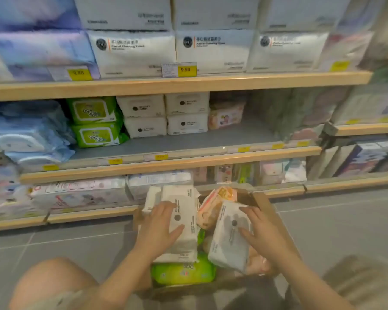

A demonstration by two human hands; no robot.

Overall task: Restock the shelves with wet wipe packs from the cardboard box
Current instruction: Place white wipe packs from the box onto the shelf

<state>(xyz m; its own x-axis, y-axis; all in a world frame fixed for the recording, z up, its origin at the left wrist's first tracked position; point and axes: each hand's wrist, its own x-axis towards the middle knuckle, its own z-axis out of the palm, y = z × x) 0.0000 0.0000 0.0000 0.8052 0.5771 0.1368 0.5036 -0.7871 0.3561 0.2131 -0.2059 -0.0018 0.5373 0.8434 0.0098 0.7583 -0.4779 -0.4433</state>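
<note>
Both hands are down in the cardboard box, each on its own white pack. Left hand lies flat on the left white pack, fingers spread open across the top face, thumb splayed toward the pack's right edge; resting on it, not wrapped around. That pack's long axis runs near-to-far, toward the shelves, against the box's left wall. Right hand is on the right white pack, which is tilted, its far end raised and leaning toward the box's right wall; fingers open and pressed on the face, thumb lower down, no closed grip visible. A pink pack sits between the two at the far end, a green pack at the near edge. Target looks like the middle shelf: matching white packs stacked at the back, bare front strip. Shelf lies up and ahead of both hands; the left hand is nearer that stack. Each pack needs its edges gripped before lifting.
</note>
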